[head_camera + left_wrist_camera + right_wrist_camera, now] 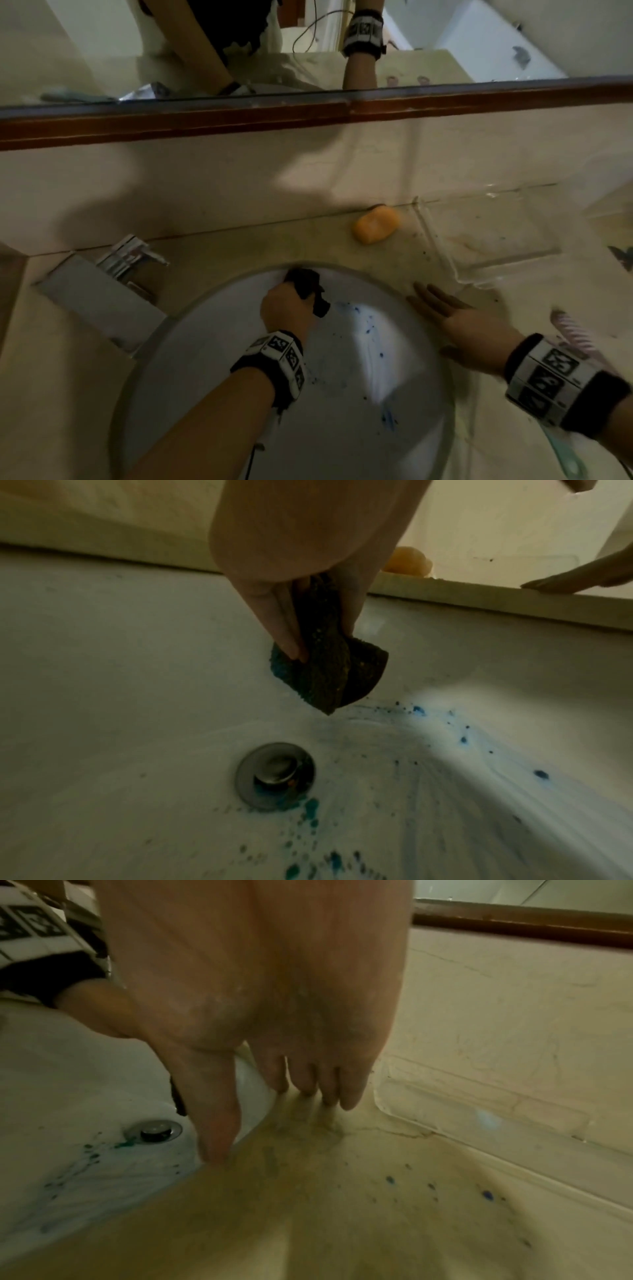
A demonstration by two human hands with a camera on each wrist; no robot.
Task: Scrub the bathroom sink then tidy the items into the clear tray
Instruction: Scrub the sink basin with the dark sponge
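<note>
My left hand (287, 306) (308, 615) grips a dark scrub sponge (308, 287) (329, 669) against the far wall of the white round sink (359, 428) (120, 696) (51, 1096). Blue stains (370, 330) (418, 710) speckle the basin around the metal drain (274, 775) (154, 1130). My right hand (455, 318) (291, 1083) lies flat with straight fingers on the counter by the sink's right rim, holding nothing. The clear tray (496, 233) (479, 1110) sits on the counter just beyond it. An orange soap bar (376, 224) (407, 561) lies left of the tray.
A chrome faucet (130, 257) stands at the sink's left back. A pink striped item (572, 332) and a teal item (565, 455) lie on the counter at right, partly hidden by my right wrist. A wood-framed mirror (308, 116) runs along the back wall.
</note>
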